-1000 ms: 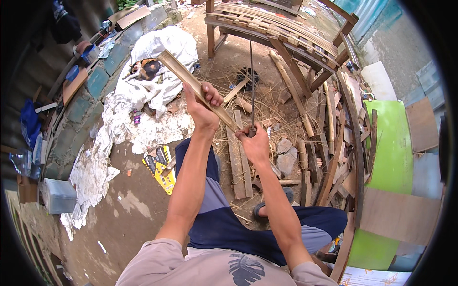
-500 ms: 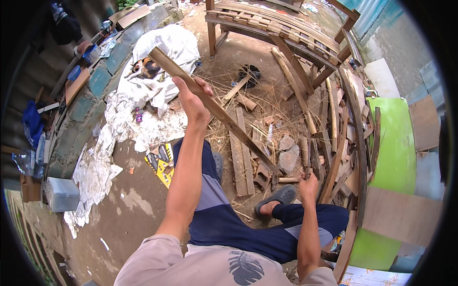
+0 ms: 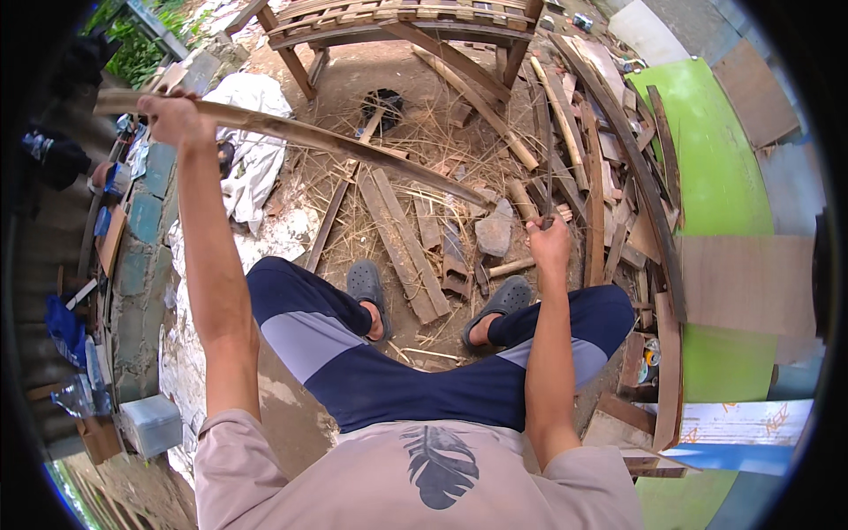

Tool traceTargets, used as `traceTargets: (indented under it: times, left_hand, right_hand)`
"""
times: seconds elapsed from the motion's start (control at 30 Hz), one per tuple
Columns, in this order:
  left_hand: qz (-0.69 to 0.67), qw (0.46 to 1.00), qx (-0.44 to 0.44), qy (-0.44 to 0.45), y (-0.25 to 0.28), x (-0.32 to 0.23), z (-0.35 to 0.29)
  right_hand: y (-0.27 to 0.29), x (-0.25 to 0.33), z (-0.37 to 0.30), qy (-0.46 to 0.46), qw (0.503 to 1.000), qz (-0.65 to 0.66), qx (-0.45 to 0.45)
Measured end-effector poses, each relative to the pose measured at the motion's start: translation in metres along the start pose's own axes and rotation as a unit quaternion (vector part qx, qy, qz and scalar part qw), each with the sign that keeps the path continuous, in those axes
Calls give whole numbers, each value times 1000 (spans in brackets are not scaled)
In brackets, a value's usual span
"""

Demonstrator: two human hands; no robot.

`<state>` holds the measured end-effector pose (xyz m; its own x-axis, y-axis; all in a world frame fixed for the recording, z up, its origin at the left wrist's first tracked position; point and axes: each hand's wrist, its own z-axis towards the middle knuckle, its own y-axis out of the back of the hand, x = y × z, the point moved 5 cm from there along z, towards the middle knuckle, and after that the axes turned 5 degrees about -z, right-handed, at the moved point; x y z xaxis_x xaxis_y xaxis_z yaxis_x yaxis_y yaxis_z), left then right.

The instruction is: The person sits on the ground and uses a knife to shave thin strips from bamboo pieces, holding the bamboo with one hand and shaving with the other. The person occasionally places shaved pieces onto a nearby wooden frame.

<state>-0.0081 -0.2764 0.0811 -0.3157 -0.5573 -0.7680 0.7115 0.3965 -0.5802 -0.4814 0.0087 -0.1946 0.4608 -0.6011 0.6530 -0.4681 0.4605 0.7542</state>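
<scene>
Here, fingers curled, the left hand holds a wooden strip, the right hand a thin tool.

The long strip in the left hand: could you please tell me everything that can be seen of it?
The long strip is narrow and brown, with lighter and darker stretches, and looks like bamboo or wood. It appears slightly bowed, though the fisheye view bends edges. The left hand grips it near its left end, leaving a short piece beyond. In the picture it slants down to the right, its other end near the grey stone; whether they touch cannot be told.
</scene>
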Motion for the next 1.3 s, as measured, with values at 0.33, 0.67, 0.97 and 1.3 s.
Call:
traceTargets:
  times: [0.33, 0.67, 0.97, 1.3]
  left_hand:
    - [49, 968, -220, 112, 201, 46, 73]
    - [79, 954, -208, 203, 247, 87, 63]
    - [34, 943, -204, 261, 226, 120, -7]
    - [64, 902, -112, 411, 226, 133, -73]
  right_hand:
    - [-27, -66, 19, -188, 922, 340, -14]
    - [-43, -72, 18, -238, 793, 555, -79]
    - [-22, -86, 21, -233, 762, 591, -125]
    - [-22, -70, 18, -226, 743, 610, -154]
